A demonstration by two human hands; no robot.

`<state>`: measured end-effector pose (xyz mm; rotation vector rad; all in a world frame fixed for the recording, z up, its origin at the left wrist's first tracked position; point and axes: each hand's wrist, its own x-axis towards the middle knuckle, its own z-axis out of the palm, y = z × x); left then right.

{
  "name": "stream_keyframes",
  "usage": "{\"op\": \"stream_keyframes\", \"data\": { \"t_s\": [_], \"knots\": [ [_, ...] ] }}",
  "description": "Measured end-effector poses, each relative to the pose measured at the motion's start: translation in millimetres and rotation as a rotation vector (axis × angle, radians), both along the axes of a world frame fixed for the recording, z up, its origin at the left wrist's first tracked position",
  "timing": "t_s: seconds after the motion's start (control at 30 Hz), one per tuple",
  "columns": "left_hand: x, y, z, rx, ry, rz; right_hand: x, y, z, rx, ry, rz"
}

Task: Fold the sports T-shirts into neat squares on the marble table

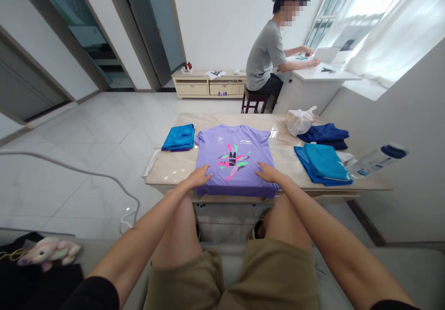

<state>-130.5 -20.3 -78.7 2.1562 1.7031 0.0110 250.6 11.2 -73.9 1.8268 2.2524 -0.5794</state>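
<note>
A purple T-shirt (pixel 233 159) with a colourful chest print lies spread flat, front up, on the low marble table (pixel 174 166). My left hand (pixel 199 176) rests palm down on its lower left part, fingers stretched flat. My right hand (pixel 267 172) lies flat on its lower right part, fingers also extended. Neither hand grips the cloth.
A folded blue garment (pixel 179 137) lies left of the shirt. Right of it are a folded teal stack (pixel 323 163), dark blue clothes (pixel 326 135), a white plastic bag (pixel 299 120) and a tipped water bottle (pixel 375 161). Another person (pixel 267 55) sits at a white desk behind. A plush toy (pixel 48 250) lies beside me.
</note>
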Motion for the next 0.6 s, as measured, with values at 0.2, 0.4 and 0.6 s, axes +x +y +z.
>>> {"op": "stream_keyframes", "data": {
  "t_s": [0.2,0.4,0.6],
  "knots": [
    [30,45,-48.0,0.156,0.030,0.127,-32,47,-45.6,0.114,-0.033,-0.138],
    [37,120,-81.8,0.286,0.075,0.205,-46,106,-85.0,0.349,-0.054,-0.238],
    [39,228,-84.5,0.307,0.042,0.185,-32,202,-90.7,0.370,-0.034,-0.240]
  ]
}}
